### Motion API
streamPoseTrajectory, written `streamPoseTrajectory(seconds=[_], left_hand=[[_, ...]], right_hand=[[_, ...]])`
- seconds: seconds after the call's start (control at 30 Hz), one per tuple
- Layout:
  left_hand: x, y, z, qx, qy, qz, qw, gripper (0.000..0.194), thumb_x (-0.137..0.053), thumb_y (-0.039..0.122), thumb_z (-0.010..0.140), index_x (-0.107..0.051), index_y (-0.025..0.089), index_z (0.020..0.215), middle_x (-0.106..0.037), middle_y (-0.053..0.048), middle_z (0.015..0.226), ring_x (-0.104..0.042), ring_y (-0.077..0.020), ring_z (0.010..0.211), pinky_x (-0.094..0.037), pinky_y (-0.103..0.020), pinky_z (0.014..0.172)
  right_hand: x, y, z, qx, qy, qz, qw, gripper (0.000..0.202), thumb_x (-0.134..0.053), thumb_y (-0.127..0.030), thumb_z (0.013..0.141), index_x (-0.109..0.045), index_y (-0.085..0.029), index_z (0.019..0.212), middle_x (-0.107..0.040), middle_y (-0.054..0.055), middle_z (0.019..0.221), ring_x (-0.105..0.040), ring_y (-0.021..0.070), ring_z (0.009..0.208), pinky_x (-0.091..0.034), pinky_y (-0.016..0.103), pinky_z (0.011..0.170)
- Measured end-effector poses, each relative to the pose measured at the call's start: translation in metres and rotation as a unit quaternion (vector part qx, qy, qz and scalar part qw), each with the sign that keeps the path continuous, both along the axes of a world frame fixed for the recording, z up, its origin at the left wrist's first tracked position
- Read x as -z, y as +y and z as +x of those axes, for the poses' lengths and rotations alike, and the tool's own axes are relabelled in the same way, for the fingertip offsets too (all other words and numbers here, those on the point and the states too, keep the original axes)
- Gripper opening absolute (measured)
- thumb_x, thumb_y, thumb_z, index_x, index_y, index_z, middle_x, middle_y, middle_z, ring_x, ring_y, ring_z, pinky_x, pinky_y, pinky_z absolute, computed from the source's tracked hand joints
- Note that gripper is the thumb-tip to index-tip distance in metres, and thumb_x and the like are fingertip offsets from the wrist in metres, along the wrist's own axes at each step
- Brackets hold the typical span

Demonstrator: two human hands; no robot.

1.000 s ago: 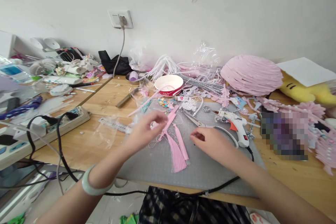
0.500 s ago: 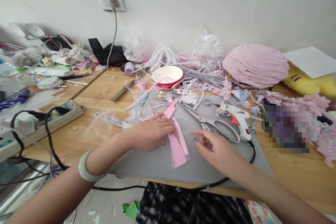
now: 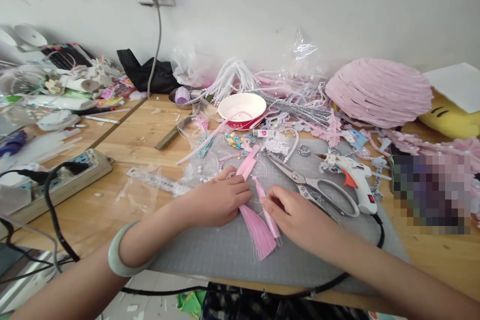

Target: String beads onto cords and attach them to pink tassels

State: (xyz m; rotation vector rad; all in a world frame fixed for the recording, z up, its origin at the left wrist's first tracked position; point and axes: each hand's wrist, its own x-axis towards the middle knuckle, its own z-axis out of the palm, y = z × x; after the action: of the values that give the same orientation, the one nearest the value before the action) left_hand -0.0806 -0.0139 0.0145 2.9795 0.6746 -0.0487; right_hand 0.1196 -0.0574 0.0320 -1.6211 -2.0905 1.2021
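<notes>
My left hand (image 3: 221,199), with a pale bangle (image 3: 125,250) on its wrist, is closed over the top of a loose pink tassel (image 3: 258,232). The tassel's threads fan out below my fingers on the grey cutting mat (image 3: 210,260). A flat pink ribbon (image 3: 247,162) sticks out above the same hand. Just to the right lies a second pink tassel (image 3: 273,222), narrow and wrapped in clear film. The fingers of my right hand (image 3: 296,212) are closed on its side. Large grey-handled scissors (image 3: 311,182) lie partly spread behind my right hand.
A white hot glue gun (image 3: 356,180) rests right of the scissors, its black cable curving round the mat. Behind are a red-and-white bowl (image 3: 243,115), beads (image 3: 277,145) and a pink dome (image 3: 378,92). A steel ruler (image 3: 157,180) and a power strip (image 3: 78,180) are left.
My right hand has moved left from beside the scissors and closed on the wrapped tassel. My left hand stays at the loose tassel. The camera view has shifted slightly.
</notes>
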Motion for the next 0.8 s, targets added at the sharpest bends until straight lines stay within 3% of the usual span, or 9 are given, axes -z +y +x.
streamPoseTrajectory(seconds=[0.23,0.4,0.57,0.8], left_hand=[[0.004,-0.002,-0.001,-0.005,-0.017,0.005,1.0,0.012,-0.043,0.011,0.081,-0.052,0.017,0.087,-0.059,-0.004,0.082,-0.049,-0.0206,0.085,-0.025,-0.041,0.095],[0.007,0.001,-0.001,0.008,-0.01,0.013,1.0,0.008,-0.044,0.015,0.084,-0.051,0.018,0.085,-0.06,-0.004,0.083,-0.05,-0.0201,0.087,-0.023,-0.04,0.096],[0.009,0.001,0.0,0.01,0.006,0.045,0.999,0.008,-0.044,0.02,0.087,-0.051,0.019,0.083,-0.06,-0.004,0.082,-0.05,-0.021,0.085,-0.027,-0.039,0.09],[0.016,0.001,0.001,-0.007,-0.027,0.025,0.999,0.008,-0.045,0.015,0.085,-0.051,0.019,0.082,-0.059,-0.004,0.083,-0.049,-0.0206,0.084,-0.028,-0.042,0.088]], right_hand=[[0.009,0.004,0.005,0.045,0.121,-0.081,0.988,0.045,-0.02,-0.046,0.092,-0.056,-0.02,0.098,-0.053,0.0,0.067,-0.052,0.0137,0.063,-0.04,0.026,0.061],[0.01,-0.001,0.021,0.064,0.112,-0.112,0.985,0.041,-0.021,-0.04,0.092,-0.056,-0.022,0.103,-0.052,0.0,0.069,-0.052,0.014,0.065,-0.041,0.027,0.064],[0.002,-0.009,0.015,0.062,-0.013,-0.043,0.997,0.022,-0.041,-0.038,0.084,-0.044,-0.021,0.071,-0.045,-0.005,0.061,-0.043,0.0111,0.056,-0.031,0.024,0.052],[0.008,-0.002,-0.023,-0.006,-0.094,0.085,0.992,0.028,-0.058,-0.039,0.069,-0.038,-0.02,0.069,-0.05,-0.002,0.068,-0.046,0.0134,0.062,-0.026,0.024,0.052]])
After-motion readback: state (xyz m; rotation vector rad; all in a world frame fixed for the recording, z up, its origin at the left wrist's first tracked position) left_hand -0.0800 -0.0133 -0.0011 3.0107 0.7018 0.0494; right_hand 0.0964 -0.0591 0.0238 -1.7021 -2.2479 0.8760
